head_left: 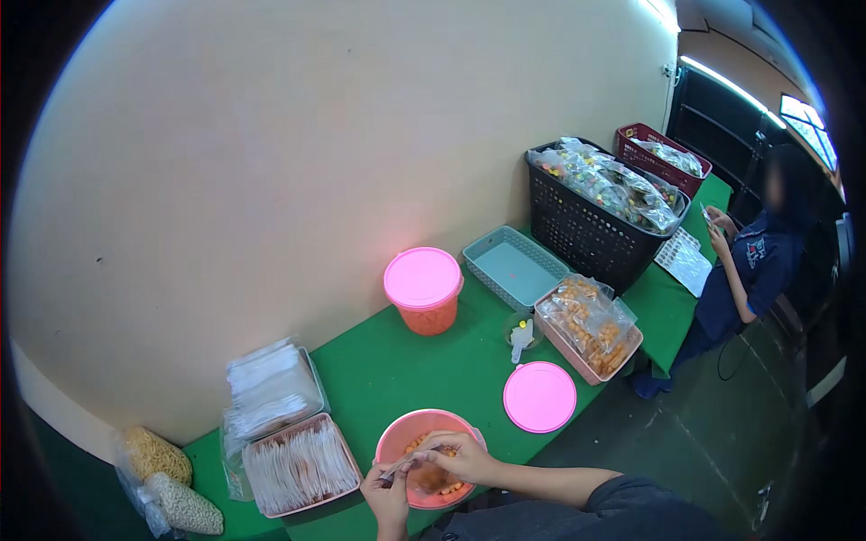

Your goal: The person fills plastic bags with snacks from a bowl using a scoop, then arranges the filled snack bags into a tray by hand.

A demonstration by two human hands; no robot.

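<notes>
Left hand (386,494) and right hand (465,458) each pinch what seems a packet (395,469) between them.

Mostly plastic on a matt green table (361,361), as I see it from here.
The loose lid (539,397) looks like smooth pink plastic, and the bowl (390,439) like the same stuff. I make out hard, pierced plastic on the black basket (577,216), with crinkled, glossy film on the bags (604,185) inside it. The wall (271,180) reads smooth and matt. The held packet (403,463) could be paper or film; it is too small for me to tell.
</notes>
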